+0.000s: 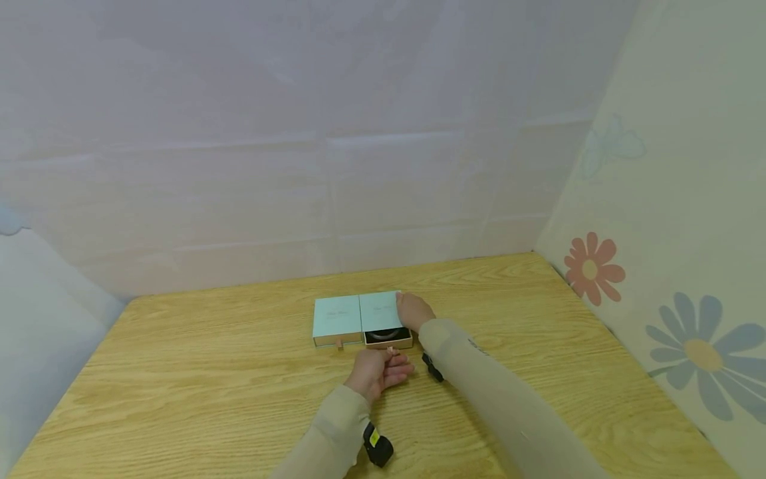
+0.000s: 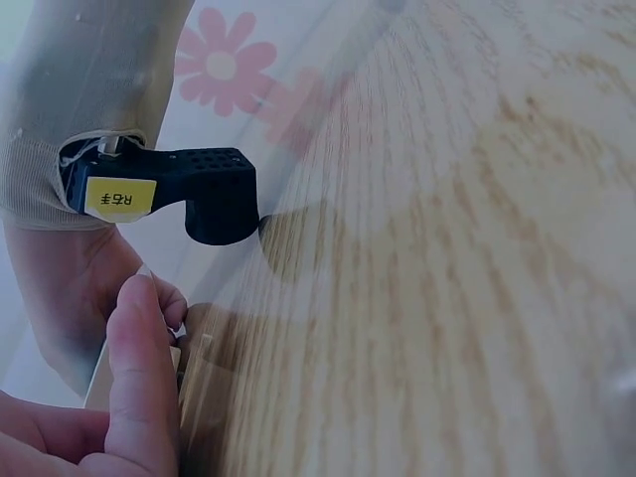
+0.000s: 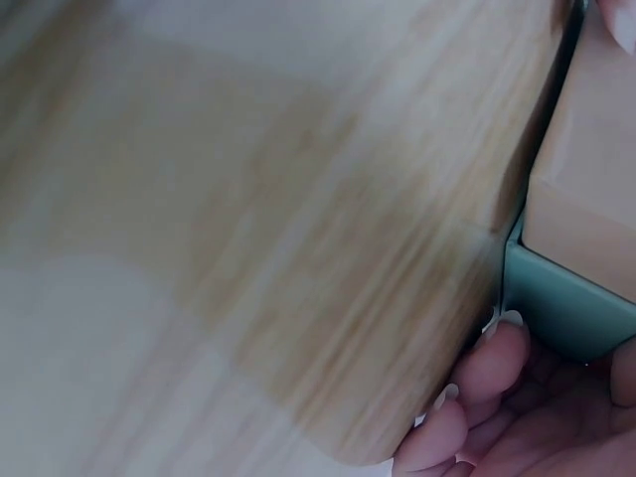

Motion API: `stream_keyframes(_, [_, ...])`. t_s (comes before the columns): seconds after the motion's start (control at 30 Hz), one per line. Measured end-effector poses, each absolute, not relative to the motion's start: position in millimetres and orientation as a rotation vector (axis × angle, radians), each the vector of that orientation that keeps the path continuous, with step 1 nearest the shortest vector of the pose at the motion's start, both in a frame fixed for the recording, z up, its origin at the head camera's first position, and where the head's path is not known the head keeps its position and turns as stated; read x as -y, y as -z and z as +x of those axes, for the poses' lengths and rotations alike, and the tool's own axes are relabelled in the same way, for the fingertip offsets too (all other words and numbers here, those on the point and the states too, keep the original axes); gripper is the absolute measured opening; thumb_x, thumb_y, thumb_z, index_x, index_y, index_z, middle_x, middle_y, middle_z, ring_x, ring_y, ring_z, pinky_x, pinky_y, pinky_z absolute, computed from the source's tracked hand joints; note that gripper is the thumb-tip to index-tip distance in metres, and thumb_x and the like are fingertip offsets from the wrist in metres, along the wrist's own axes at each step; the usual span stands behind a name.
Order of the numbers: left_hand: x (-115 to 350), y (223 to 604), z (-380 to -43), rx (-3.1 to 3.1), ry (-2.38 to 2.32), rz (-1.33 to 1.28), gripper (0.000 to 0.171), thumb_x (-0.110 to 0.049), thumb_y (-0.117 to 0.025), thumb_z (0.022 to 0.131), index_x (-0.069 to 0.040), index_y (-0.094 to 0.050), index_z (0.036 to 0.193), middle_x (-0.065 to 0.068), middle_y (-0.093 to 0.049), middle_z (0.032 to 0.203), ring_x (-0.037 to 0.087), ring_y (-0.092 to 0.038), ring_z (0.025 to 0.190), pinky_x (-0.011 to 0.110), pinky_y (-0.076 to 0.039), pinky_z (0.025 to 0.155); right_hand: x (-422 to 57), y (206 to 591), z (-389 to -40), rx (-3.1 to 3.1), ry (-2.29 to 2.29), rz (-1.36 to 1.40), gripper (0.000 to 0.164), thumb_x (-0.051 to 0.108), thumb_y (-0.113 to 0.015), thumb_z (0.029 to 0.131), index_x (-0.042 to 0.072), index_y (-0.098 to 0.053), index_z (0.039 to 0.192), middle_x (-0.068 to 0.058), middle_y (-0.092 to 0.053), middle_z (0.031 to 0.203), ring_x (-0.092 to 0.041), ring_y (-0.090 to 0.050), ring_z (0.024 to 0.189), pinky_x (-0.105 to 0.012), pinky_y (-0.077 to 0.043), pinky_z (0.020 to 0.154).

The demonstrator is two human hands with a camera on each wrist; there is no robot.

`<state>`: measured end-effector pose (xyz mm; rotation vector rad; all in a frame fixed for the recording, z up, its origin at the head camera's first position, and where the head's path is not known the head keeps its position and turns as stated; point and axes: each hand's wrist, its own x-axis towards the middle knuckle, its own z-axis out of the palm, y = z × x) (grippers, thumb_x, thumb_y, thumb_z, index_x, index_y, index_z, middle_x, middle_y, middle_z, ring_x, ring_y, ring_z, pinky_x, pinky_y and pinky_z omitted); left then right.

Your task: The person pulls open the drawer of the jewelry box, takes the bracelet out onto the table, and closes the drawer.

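Observation:
Two pale blue drawer boxes lie side by side on the table. The drawer (image 1: 389,344) of the right box (image 1: 378,307) is partly slid out, and a grey bangle-like ring (image 1: 385,336) shows on its black lining. In front of it, my left hand (image 1: 374,374) pinches the drawer's small pull tab (image 1: 391,350) between thumb and forefinger, other fingers extended. My right hand (image 1: 415,311) grips the right box's outer sleeve (image 3: 571,298) at its right side. The left box (image 1: 338,317) is closed, with a ribbon tab (image 1: 339,345) at its front.
The wood-grain table (image 1: 209,386) reaches back to a pale cloth wall (image 1: 257,193). A flower-printed wall (image 1: 676,219) stands on the right. Black wrist cameras sit on the left wrist (image 1: 378,447) and right wrist (image 1: 432,368).

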<state>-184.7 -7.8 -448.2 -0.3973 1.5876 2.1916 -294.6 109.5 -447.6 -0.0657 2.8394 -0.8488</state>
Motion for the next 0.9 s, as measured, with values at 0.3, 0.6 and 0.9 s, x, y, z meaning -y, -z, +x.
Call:
stream_keyframes(0.3, [7.8,448.7,-185.5,-1.577,-2.197,-0.401,0.018,-0.003,-0.04,0.104,0.008,-0.054,0.106,0.012,-0.068,0.09,0.019,-0.071,0.077,0.025,-0.056,0.061,-109.6,449.0,-295.9,-2.84,0.844,-0.069,0.054,0.027,-0.022,0.109,-0.007,-0.064,0.108,-0.024,-0.061,0.121,-0.038,-0.058,0.113,-0.048,-0.046,0.095])
stream_keyframes(0.6, [8.2,451.2,-185.1,-1.574,-2.186,-0.372,0.021,-0.004,-0.041,0.104,0.01,-0.055,0.108,0.008,-0.067,0.085,0.018,-0.071,0.077,0.026,-0.057,0.063,-110.0,454.5,-300.5,-2.849,0.841,-0.055,0.054,0.028,-0.023,0.109,-0.008,-0.062,0.113,-0.024,-0.061,0.122,-0.039,-0.057,0.114,-0.049,-0.045,0.096])
stream_keyframes(0.9, [8.5,452.2,-184.3,-1.574,-2.18,-0.374,0.018,-0.003,-0.041,0.104,0.008,-0.055,0.105,0.009,-0.067,0.088,0.019,-0.071,0.079,0.026,-0.057,0.065,-109.2,453.4,-299.1,-2.862,0.818,-0.062,0.054,0.028,-0.023,0.109,-0.004,-0.064,0.098,-0.024,-0.063,0.118,-0.037,-0.059,0.11,-0.048,-0.047,0.095])
